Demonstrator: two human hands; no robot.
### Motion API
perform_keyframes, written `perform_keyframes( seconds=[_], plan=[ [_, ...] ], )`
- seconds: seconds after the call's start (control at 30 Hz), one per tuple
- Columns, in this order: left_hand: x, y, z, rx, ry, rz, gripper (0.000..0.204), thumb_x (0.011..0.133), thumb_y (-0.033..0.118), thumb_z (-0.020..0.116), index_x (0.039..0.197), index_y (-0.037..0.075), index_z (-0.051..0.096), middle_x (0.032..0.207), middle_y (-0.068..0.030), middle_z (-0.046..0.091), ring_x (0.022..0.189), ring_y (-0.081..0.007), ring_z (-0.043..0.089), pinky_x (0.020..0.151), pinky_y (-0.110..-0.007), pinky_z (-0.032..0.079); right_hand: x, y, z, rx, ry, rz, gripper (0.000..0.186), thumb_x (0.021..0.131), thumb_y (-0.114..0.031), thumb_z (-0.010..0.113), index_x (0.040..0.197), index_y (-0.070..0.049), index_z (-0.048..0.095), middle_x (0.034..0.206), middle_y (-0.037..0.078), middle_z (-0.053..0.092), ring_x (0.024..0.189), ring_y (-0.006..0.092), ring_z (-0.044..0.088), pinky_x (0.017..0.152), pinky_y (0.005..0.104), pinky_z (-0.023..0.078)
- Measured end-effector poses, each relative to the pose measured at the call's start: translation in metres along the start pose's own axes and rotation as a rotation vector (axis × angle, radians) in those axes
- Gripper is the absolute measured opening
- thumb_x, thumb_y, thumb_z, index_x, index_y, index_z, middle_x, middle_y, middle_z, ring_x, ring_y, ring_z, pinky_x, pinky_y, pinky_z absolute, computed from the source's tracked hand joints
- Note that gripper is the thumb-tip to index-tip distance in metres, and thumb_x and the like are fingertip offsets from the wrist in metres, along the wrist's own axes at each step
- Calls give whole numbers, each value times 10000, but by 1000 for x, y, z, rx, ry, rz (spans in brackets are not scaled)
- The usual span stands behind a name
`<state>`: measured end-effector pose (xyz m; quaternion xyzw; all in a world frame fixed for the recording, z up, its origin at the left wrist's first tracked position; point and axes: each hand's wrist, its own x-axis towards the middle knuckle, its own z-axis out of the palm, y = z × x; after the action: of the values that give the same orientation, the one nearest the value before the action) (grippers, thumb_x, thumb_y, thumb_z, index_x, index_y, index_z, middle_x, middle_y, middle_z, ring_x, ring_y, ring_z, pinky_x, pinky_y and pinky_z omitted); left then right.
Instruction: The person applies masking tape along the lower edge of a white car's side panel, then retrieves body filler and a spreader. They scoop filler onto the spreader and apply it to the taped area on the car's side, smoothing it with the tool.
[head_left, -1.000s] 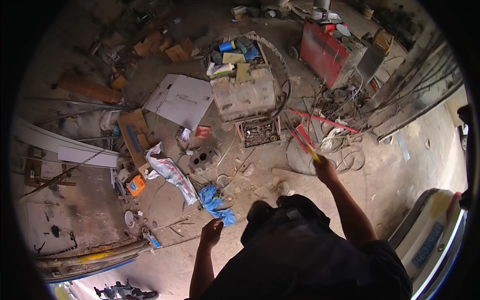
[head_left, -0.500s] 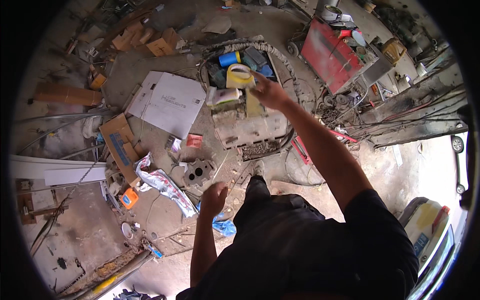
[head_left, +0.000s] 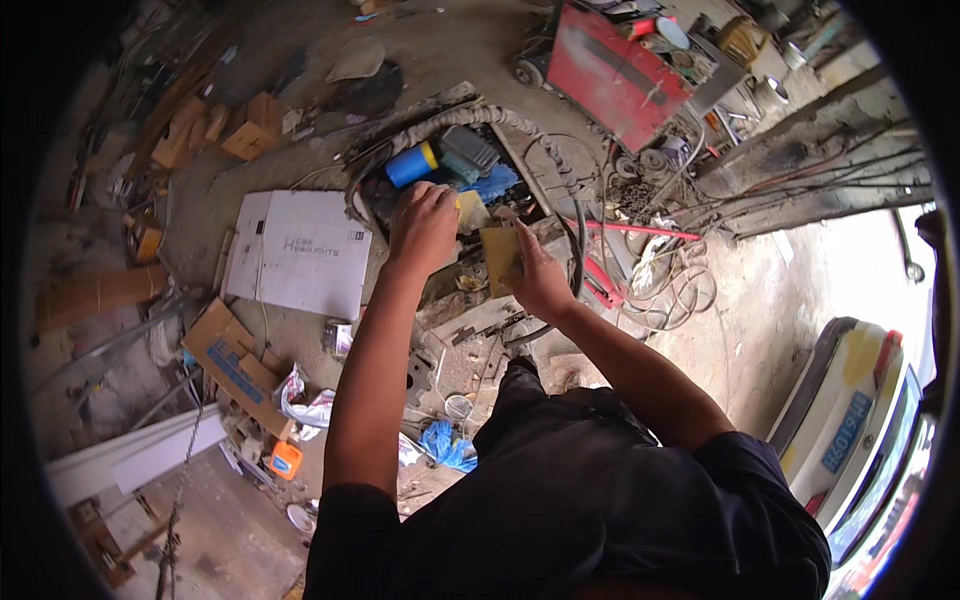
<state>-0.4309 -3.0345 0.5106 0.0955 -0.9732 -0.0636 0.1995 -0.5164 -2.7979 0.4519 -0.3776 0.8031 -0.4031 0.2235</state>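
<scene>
Slab (head_left: 499, 261) in right hand (head_left: 542, 273), left hand (head_left: 424, 225) grip unclear

Step in hand, my read: two-handed handling at the near end of the open bin (head_left: 521, 170). Right side has the slab, left side is busy among the loose contents. Next move calls for a firm pinch on the slab, a settled left hand, and clearance from the wrapped hose (head_left: 516, 118) arching over the far rim.

Slab: flat, tan, broad face toward the camera, over the bin's near end, between the hands. Sits at the left of the right hand, its right edge against thumb and fingers. Right fingers look closed on that edge; undersides hidden, so can't confirm how far they wrap.

Left fingers: bent, pointing down, back of hand up. Palm out of sight, so can't tell if they're grasping anything. Slab is right of them and nearer the body, with a gap between. Pale yellow pad (head_left: 472, 211) just beside the left fingertips; contact can't be judged.

Beyond the left hand, inside the bin: blue cylinder (head_left: 407, 166), dark case (head_left: 472, 146), crumpled blue plastic (head_left: 494, 184).
</scene>
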Motion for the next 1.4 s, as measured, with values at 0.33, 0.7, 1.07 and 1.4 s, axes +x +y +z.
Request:
perform_keyframes(
  seconds=[0.33,0.7,1.07,1.4],
  plan=[
    [67,4,23,285,-560,-153,229,881,246,798,1044,89,829,1258,-130,692,1305,-330,572,1098,-476,414,-71,84,-85,900,200,290,363,989,-4,739,1346,13,679,1083,27,767,919,142,706,825,341,574],
    [59,2,40,398,-601,0,200,891,172,743,1056,79,807,1230,-164,715,1263,-357,618,1075,-491,431,-164,117,-129,1164,409,407,273,992,-13,714,1265,-7,712,1094,72,799,928,177,766,845,329,603],
    [65,0,40,338,-423,-72,181,877,172,799,984,77,688,1043,-186,744,1081,-431,703,927,-577,516,-225,143,-190,1220,613,436,325,956,45,708,1277,-3,706,1130,80,793,978,174,758,893,312,586],
    [71,262,-19,-1224,-15,-374,196,1134,231,632,1139,35,621,1016,-66,719,835,-118,693,639,-279,602,-243,105,-250,1504,874,85,202,1123,-136,655,1298,-44,698,1213,48,772,1071,153,731,935,325,586]
  ],
)
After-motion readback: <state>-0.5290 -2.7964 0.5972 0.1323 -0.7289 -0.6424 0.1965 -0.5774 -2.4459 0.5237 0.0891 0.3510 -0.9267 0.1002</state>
